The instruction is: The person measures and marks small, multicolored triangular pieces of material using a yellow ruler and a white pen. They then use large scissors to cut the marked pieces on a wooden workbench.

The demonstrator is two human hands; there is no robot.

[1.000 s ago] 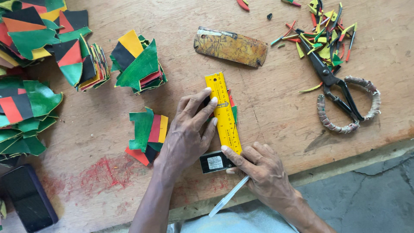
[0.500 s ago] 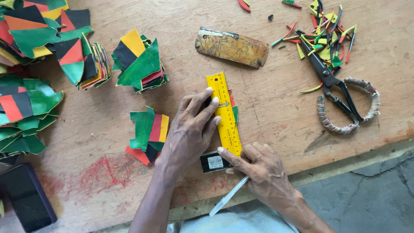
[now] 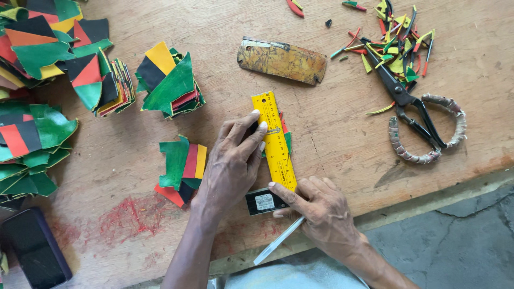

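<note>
My left hand presses flat on a yellow ruler, which lies over a small multicoloured piece of sheet material on the wooden table. My right hand grips a white pen with its tip at the ruler's near end. A small black block with a label sits just under the ruler's lower end, between both hands. A small stack of green, red, yellow and black cut pieces lies just left of my left hand.
Black scissors with wrapped handles and coloured offcuts lie at the far right. A worn rusty metal plate rests beyond the ruler. More stacks of coloured pieces fill the left side. A dark phone sits bottom left.
My right hand has shifted slightly along the ruler's near end with the pen. The left hand stays pressed on the ruler.
</note>
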